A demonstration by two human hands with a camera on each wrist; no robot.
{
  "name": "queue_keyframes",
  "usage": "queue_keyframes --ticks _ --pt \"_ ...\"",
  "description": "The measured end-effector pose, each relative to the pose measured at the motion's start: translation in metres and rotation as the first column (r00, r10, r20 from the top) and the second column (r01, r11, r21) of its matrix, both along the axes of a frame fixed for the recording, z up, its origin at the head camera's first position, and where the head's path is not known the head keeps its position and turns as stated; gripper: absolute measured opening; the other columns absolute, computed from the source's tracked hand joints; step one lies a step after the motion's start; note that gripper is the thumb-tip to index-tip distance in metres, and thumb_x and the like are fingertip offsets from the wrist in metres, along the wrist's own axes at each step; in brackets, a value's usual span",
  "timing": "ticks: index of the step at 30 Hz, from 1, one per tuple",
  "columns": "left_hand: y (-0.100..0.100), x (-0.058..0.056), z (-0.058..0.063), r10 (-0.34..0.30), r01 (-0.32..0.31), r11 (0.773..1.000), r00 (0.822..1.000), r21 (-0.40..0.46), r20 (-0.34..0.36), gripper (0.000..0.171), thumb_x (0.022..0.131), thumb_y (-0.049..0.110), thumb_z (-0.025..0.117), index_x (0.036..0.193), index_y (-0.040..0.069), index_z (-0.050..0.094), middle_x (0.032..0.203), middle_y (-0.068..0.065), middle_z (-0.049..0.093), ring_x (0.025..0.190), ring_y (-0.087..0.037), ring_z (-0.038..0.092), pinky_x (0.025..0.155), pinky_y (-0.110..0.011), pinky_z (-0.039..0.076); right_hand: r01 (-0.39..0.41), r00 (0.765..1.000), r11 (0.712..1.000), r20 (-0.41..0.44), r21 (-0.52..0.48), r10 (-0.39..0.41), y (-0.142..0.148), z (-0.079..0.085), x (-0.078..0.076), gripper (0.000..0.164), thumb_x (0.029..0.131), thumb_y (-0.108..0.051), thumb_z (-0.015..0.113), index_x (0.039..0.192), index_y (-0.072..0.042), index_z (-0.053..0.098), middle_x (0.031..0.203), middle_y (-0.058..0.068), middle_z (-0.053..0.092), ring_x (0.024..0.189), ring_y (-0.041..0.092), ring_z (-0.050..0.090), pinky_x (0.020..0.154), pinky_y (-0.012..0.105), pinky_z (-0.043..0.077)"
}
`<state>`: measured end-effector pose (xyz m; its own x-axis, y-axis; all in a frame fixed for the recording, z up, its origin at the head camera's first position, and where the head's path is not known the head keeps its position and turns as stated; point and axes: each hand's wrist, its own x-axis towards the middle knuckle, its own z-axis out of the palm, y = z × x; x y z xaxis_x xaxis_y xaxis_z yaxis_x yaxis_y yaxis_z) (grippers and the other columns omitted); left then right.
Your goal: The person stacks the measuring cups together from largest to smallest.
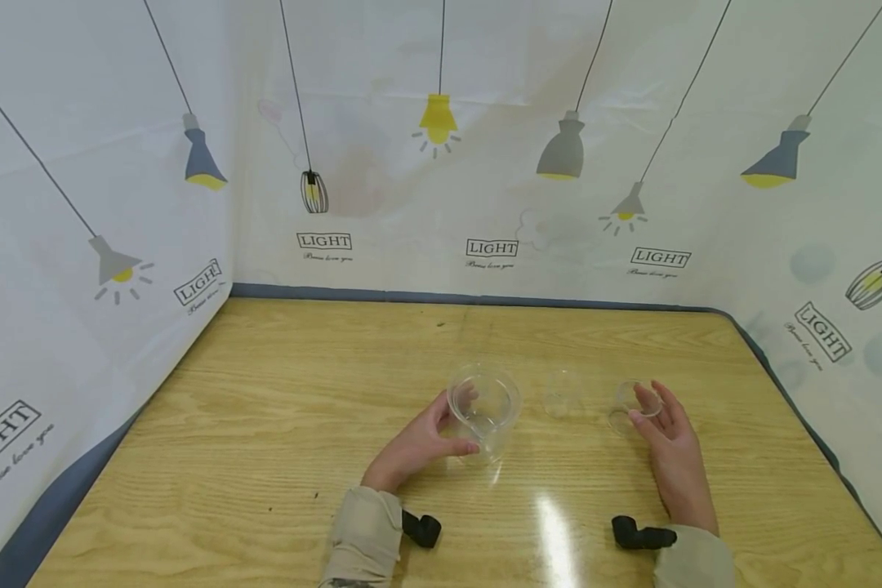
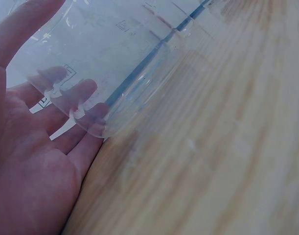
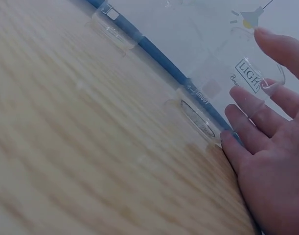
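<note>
A large clear beaker (image 1: 488,408) with a pouring lip stands on the wooden table in the head view. My left hand (image 1: 428,441) holds it from the left, thumb at the near side and fingers behind the wall. Those fingers show through the clear wall of the beaker (image 2: 120,63) in the left wrist view. To the right, my right hand (image 1: 672,445) grips a smaller clear beaker (image 1: 625,398) between thumb and fingers. Its base rests at the tabletop in the right wrist view, near a printed 100 mL mark. Between the hands stands another small clear beaker (image 1: 562,396), untouched.
The wooden table (image 1: 301,367) reaches back to a white curtain (image 1: 412,204) printed with hanging lamps, which also encloses both sides. A dark blue band (image 1: 426,297) runs along the table's far edge. Black wrist mounts (image 1: 420,529) sit at both sleeves.
</note>
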<state>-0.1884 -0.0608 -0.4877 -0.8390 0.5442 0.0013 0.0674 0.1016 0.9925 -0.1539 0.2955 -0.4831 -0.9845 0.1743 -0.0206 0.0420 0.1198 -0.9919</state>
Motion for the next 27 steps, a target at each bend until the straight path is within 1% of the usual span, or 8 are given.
queue_keyframes --ticks 3,7,10,14,18,22,27 --pt "0.000 0.000 -0.001 0.001 -0.001 1.000 1.000 -0.001 0.005 0.088 0.071 0.031 0.075 0.141 0.032 0.022 0.138 0.011 0.034 0.127 -0.010 0.028 0.101 -0.041 0.024 -0.004 1.000 1.000 0.011 0.016 0.004 0.001 0.000 0.001 0.066 0.087 -0.032 0.056 0.141 -0.035 0.017 0.143 -0.002 0.030 0.131 0.015 0.021 0.088 0.009 0.031" --pt "0.000 -0.001 -0.001 -0.004 0.004 1.000 1.000 0.004 0.001 0.087 0.072 0.031 0.075 0.141 0.031 0.022 0.138 0.011 0.034 0.127 -0.010 0.029 0.101 -0.040 0.025 0.000 1.000 1.000 0.015 -0.008 0.001 0.001 0.000 0.000 0.067 0.087 -0.032 0.057 0.141 -0.035 0.017 0.142 0.000 0.031 0.131 0.015 0.021 0.089 0.010 0.031" --pt "-0.001 0.003 0.010 -0.018 0.017 1.000 1.000 0.015 0.008 0.086 0.074 0.025 0.074 0.142 0.026 0.022 0.140 0.005 0.033 0.128 -0.015 0.028 0.101 -0.042 0.025 0.016 1.000 0.999 0.016 -0.028 -0.016 0.001 -0.001 0.000 0.067 0.086 -0.031 0.058 0.141 -0.033 0.019 0.141 0.001 0.032 0.131 0.016 0.022 0.087 0.009 0.032" --pt "-0.002 0.008 0.024 -0.035 0.035 0.999 0.999 0.027 0.018 0.085 0.075 0.019 0.072 0.143 0.021 0.020 0.142 -0.002 0.030 0.129 -0.022 0.026 0.101 -0.045 0.025 0.056 0.998 0.996 -0.008 -0.070 -0.056 -0.002 -0.002 -0.001 0.067 0.085 -0.027 0.061 0.140 -0.027 0.023 0.139 0.004 0.035 0.128 0.018 0.028 0.083 0.008 0.035" --pt "-0.002 0.008 0.023 -0.041 0.041 0.999 0.999 0.028 0.006 0.085 0.076 0.020 0.072 0.143 0.021 0.020 0.142 -0.002 0.030 0.129 -0.022 0.027 0.100 -0.045 0.026 0.098 0.995 0.990 -0.019 -0.102 -0.100 -0.003 -0.003 -0.002 0.067 0.082 -0.025 0.064 0.138 -0.020 0.027 0.137 0.006 0.038 0.123 0.019 0.034 0.080 0.009 0.038" --pt "-0.002 0.008 0.023 -0.038 0.038 0.999 0.999 0.020 -0.003 0.086 0.075 0.022 0.073 0.143 0.021 0.021 0.142 -0.002 0.031 0.129 -0.020 0.027 0.100 -0.044 0.026 0.144 0.989 0.982 -0.007 -0.126 -0.146 -0.005 -0.004 -0.003 0.065 0.080 -0.024 0.067 0.134 -0.020 0.031 0.134 0.006 0.040 0.120 0.018 0.037 0.080 0.010 0.038" --pt "-0.002 0.009 0.024 -0.035 0.035 0.999 0.999 0.017 -0.008 0.085 0.075 0.023 0.073 0.143 0.021 0.021 0.141 -0.002 0.031 0.129 -0.020 0.027 0.100 -0.044 0.026 0.188 0.980 0.966 -0.029 -0.179 -0.196 -0.008 -0.004 -0.006 0.061 0.078 -0.017 0.069 0.128 -0.017 0.035 0.131 0.008 0.043 0.119 0.017 0.039 0.081 0.011 0.039"
